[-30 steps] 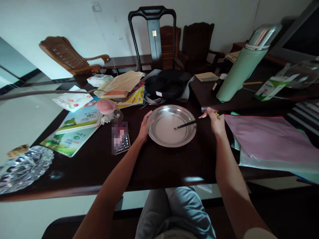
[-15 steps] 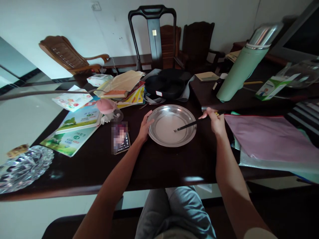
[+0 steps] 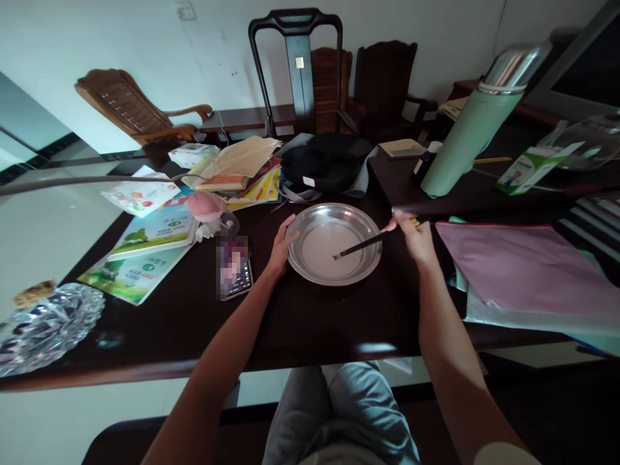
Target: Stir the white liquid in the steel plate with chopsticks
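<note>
A round, shallow metal basin [image 3: 334, 279] sits on the dark table, and its middle looks pale and plain. My left hand [image 3: 281, 244] grips the basin's left rim, thumb over the edge and fingers along the outside. To the right of the basin, my right hand [image 3: 414, 236] is closed around black chopsticks [image 3: 361, 246] with gold-coloured parts near the hand. They slant down to the left across the right rim, tips over the basin's middle. Whether the tips touch the bottom, I cannot tell.
Left of the basin are a phone [image 3: 236, 268], a pink-topped cup [image 3: 208, 210], workbooks [image 3: 140, 258] and a glass dish [image 3: 53, 329]. A black bag [image 3: 329, 161] lies behind. Rightward are a green thermos [image 3: 472, 142] and a pink folder [image 3: 518, 265].
The chopstick tips have shifted slightly left within the basin, and my right hand has moved slightly left with them. My left hand and the basin stay in place.
</note>
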Motion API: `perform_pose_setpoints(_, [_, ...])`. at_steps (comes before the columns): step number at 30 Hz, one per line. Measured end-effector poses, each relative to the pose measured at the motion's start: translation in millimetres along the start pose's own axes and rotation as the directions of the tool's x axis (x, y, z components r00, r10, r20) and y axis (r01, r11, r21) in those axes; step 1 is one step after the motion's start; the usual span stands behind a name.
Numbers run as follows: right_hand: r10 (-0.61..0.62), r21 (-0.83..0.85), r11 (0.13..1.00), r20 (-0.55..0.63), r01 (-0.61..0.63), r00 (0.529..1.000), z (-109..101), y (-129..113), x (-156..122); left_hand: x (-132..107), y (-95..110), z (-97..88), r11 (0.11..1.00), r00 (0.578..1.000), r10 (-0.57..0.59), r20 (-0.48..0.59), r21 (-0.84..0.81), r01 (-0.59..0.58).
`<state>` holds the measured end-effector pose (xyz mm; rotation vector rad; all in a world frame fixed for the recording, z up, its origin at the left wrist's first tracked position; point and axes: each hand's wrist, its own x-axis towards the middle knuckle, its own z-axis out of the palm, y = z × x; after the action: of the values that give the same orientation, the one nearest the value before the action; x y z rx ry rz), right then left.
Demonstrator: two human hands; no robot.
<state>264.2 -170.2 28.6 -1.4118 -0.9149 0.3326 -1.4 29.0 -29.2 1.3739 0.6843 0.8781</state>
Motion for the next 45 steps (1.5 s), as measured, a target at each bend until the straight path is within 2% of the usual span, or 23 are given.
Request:
perform_pose_setpoints(3, [-0.027, -0.028, 0.999, 0.159, 0.031, 0.987, 10.5, -4.0, -3.1, 0.1, -0.6, -0.4, 1.0, 1.0, 0.007, 0.005, 0.006, -0.007])
perform_pose_setpoints(5, [-0.06, -0.056, 0.996, 0.173, 0.07, 0.983, 11.5, -3.4, -2.9, -0.1, -0.1, 0.0, 1.0, 1.0, 0.007, 0.001, 0.006, -0.007])
perform_pose_setpoints(10, [-0.055, -0.044, 0.998, -0.081, 0.051, 0.995, -5.1, 3.9, 2.2, -0.7, 1.8, 1.0, 1.0, 1.0, 0.01, -0.009, 0.01, -0.01])
perform_pose_setpoints(12, [-0.024, 0.0, 1.0, -0.09, 0.024, 0.996, -6.6, 3.6, 2.2, -0.6, 1.8, 1.0, 1.0, 1.0, 0.008, -0.01, 0.01, -0.008])
perform_pose_setpoints(16, [-0.023, -0.007, 1.0, 0.118, 0.024, 0.993, 6.3, -2.1, -2.1, -0.8, 1.2, 1.1, 1.0, 1.0, -0.004, -0.023, -0.006, 0.003])
perform_pose_setpoints(18, [-0.049, -0.034, 0.998, 0.186, 0.056, 0.981, 11.3, -2.9, -3.1, -1.3, 1.5, 1.4, 1.0, 1.0, -0.014, -0.023, -0.011, 0.014])
perform_pose_setpoints(19, [-0.064, -0.049, 0.996, 0.18, 0.074, 0.982, 11.4, -2.3, -2.8, -1.6, 1.8, 1.6, 1.0, 0.999, -0.021, -0.024, -0.015, 0.021])
perform_pose_setpoints(21, [-0.081, -0.071, 0.994, 0.096, 0.088, 0.992, 6.6, 0.5, -1.0, -1.8, 2.3, 1.9, 0.999, 0.999, -0.033, -0.026, -0.024, 0.032])
perform_pose_setpoints(23, [-0.067, -0.06, 0.996, -0.021, 0.065, 0.998, -1.3, 3.4, 1.2, -1.5, 2.3, 1.8, 0.999, 0.999, -0.031, -0.027, -0.028, 0.03])
perform_pose_setpoints(25, [-0.029, -0.02, 0.999, -0.075, 0.027, 0.997, -6.5, 4.3, 2.2, -0.9, 1.7, 1.3, 1.0, 1.0, -0.014, -0.024, -0.021, 0.013])
perform_pose_setpoints(27, [-0.002, 0.005, 1.0, -0.032, 0.002, 0.999, -4.9, 2.4, 1.1, -0.3, 0.7, 0.5, 1.0, 1.0, 0.003, -0.013, -0.012, -0.004])
perform_pose_setpoints(29, [0.0, -0.003, 1.0, 0.08, 0.0, 0.997, 2.4, -0.9, -1.2, -0.2, 0.0, 0.0, 1.0, 1.0, 0.008, -0.003, -0.008, -0.008])
perform_pose_setpoints(32, [-0.041, -0.035, 0.998, 0.206, 0.049, 0.978, 12.0, -3.4, -3.3, -0.8, 0.7, 0.6, 1.0, 1.0, -0.006, -0.011, -0.009, 0.006])
perform_pose_setpoints(33, [-0.058, -0.047, 0.997, 0.2, 0.068, 0.978, 12.3, -2.9, -3.1, -1.2, 1.4, 1.1, 1.0, 1.0, -0.012, -0.018, -0.01, 0.012])
perform_pose_setpoints(35, [-0.081, -0.067, 0.994, 0.117, 0.089, 0.99, 7.9, -0.6, -1.4, -1.8, 2.9, 2.4, 1.0, 0.999, -0.022, -0.026, -0.015, 0.022])
perform_pose_setpoints(38, [-0.064, -0.056, 0.997, -0.056, 0.061, 0.996, -3.0, 2.7, 1.6, -2.3, 4.3, 3.4, 0.999, 0.999, -0.023, -0.028, -0.025, 0.022])
perform_pose_setpoints(40, [-0.038, -0.032, 0.999, -0.087, 0.035, 0.995, -5.3, 2.4, 1.8, -2.1, 3.8, 2.8, 1.0, 1.0, -0.015, -0.023, -0.02, 0.015])
perform_pose_setpoints(42, [-0.025, -0.023, 0.999, -0.016, 0.025, 1.0, -1.1, 0.5, 0.1, -1.6, 2.4, 1.6, 1.0, 1.0, -0.006, -0.013, -0.005, 0.006])
perform_pose_setpoints(45, [-0.051, -0.045, 0.997, 0.154, 0.058, 0.987, 9.3, -1.3, -2.9, -1.0, 0.2, 0.0, 1.0, 1.0, -0.005, -0.009, 0.0, 0.005])
